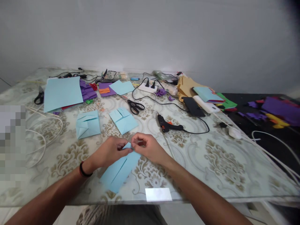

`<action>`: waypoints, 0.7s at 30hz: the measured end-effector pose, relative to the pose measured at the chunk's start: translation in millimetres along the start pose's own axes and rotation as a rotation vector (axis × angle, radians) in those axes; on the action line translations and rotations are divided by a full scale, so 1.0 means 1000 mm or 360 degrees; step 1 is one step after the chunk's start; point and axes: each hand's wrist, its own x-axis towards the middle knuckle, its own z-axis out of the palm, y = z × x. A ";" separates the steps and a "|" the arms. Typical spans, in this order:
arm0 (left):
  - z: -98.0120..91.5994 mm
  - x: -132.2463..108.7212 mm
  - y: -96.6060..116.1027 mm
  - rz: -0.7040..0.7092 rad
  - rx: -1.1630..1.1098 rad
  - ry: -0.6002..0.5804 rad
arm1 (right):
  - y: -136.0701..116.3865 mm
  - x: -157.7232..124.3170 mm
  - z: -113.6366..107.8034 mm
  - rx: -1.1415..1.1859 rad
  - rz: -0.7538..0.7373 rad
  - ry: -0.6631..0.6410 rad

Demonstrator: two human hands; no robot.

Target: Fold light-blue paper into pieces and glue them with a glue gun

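Observation:
A light blue folded paper (122, 168) lies slantwise near the table's front, a dark slit running along its middle. My left hand (111, 152) pinches its far end between thumb and fingers. Right beside it, my right hand (146, 147) grips the same end, fingers curled and thumb on the paper. Just beyond my hands are two light blue folded paper pieces: one (88, 124) to the left with a triangular flap, the other (123, 120) nearer the middle. Black-handled scissors (135, 107) lie behind them.
A black glue gun (167, 123) with a cord lies right of my hands. Farther back are a white power strip (148, 87), a phone (193, 106) and a stack of coloured paper (208, 94). Large blue sheets (62, 93) lie back left. A white card (158, 194) is at the front edge.

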 end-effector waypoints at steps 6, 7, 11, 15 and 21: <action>-0.004 -0.003 0.004 0.0018 0.0012 0.0072 | 0.002 0.001 -0.003 0.0031 -0.0013 -0.0006; -0.004 -0.004 0.005 0.0043 -0.0008 0.0063 | 0.003 0.001 -0.002 0.0025 -0.0005 -0.0018; -0.002 -0.005 0.005 0.0134 0.0054 0.0120 | 0.003 0.001 0.000 0.0007 0.0029 -0.0049; -0.008 -0.006 0.006 0.0203 0.0143 0.0224 | 0.002 0.002 -0.003 0.0030 -0.0007 -0.0038; -0.031 -0.004 0.006 0.0162 0.0134 0.0378 | -0.004 0.003 -0.015 0.0133 -0.0009 0.0016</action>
